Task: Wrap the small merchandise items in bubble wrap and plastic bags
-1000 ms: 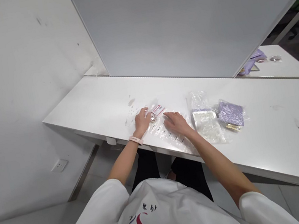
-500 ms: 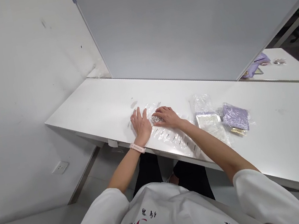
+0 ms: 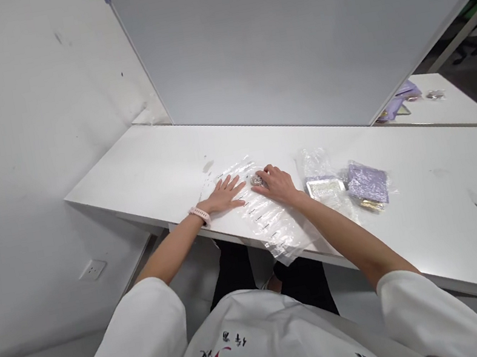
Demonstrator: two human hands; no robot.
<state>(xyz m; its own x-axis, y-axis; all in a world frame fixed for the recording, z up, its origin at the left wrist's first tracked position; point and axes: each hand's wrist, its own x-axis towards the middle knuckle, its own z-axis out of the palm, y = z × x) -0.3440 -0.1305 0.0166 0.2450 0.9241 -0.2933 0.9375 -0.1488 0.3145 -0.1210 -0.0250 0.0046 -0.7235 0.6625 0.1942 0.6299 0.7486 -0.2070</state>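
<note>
Left hand [image 3: 222,196] lies flat, fingers spread, on the clear bag [image 3: 263,214] — right hand [image 3: 279,183], at its 3 o'clock, pinches a small metal piece [image 3: 258,180]

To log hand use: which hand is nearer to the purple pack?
Right. The right hand rests on the clear bag, just left of the purple pack; the left hand lies flat farther left.
</note>
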